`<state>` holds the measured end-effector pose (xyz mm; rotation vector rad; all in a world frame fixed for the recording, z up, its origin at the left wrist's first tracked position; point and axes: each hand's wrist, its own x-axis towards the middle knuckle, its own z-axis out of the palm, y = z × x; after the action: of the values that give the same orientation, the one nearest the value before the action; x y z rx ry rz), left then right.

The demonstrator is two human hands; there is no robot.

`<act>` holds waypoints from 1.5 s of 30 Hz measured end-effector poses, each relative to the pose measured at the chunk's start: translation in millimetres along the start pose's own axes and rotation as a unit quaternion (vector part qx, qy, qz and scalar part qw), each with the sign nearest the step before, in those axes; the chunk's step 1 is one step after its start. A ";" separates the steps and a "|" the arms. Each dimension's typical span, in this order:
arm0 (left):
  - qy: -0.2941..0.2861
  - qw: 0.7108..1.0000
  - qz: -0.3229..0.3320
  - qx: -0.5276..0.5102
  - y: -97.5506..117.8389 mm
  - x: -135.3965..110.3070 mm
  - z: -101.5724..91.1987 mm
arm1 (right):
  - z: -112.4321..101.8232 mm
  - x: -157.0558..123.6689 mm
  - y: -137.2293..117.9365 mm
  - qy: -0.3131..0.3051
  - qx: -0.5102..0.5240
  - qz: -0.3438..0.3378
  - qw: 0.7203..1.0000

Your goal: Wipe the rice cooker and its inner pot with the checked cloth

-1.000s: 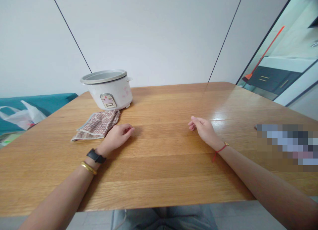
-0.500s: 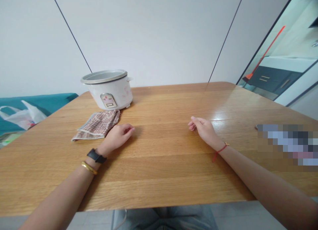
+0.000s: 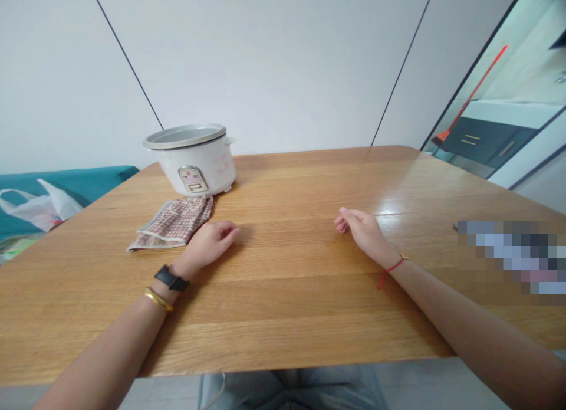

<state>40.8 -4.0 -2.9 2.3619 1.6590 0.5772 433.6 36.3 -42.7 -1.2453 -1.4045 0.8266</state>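
My left hand (image 3: 212, 242) rests on the wooden table (image 3: 283, 304) with its fingers curled into a loose fist, and nothing shows in it. Just beyond it lies a folded red-and-white checked cloth (image 3: 175, 221) with a pale border; I cannot tell whether the hand touches it. Behind the cloth stands a white rice cooker (image 3: 194, 162) without a lid, with a grey rim and a pink-patterned front panel. Further right, my right hand (image 3: 363, 230) lies on the table, fingers curled in and thumb along them, holding nothing that I can see.
A pixelated patch (image 3: 513, 256) covers something at the table's right side. To the left, a white plastic bag (image 3: 46, 206) sits on a teal seat (image 3: 104, 183). A white wall (image 3: 283, 68) rises behind the table. A red-handled broom (image 3: 475, 91) leans in the doorway at right.
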 end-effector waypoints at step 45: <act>0.330 0.851 -0.249 -0.323 -60.8 35.7 -81.6 | 41.9 30.4 -11.2 -0.105 -0.083 -0.051 0.990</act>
<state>-35.3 45.8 55.2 1.2357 1.8007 1.6338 392.7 68.9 -34.0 -1.2259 -1.7215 0.8006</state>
